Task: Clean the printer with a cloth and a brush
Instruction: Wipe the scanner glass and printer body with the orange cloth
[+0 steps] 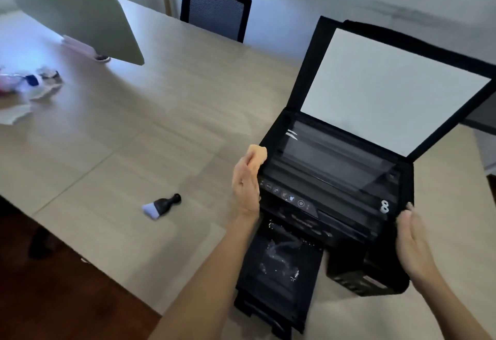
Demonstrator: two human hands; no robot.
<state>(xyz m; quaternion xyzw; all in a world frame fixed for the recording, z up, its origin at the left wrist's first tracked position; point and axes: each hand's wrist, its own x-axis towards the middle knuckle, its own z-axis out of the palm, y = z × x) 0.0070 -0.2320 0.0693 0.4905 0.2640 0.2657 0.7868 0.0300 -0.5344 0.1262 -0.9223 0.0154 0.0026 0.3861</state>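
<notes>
I see the black printer (335,178) on the table (134,138), its scanner lid (389,84) up. My left hand (245,181) grips an orange cloth (258,154) at the printer's left edge; my right hand (414,243), open, rests against its right side. The brush (161,205) lies on the table to the left, well apart.

One printer (335,178) stands on the one worktop (161,114), its single scanner lid (389,84) raised and one output tray (276,272) drawn out in front. Two hands show: the left hand (245,181), with one orange cloth (258,155) in its grip, and the right hand (413,243). One brush (161,205) lies on the worktop. One chair (216,8) and one monitor (72,12) are in view. The blurred clutter (29,90) at the far left cannot be counted.
</notes>
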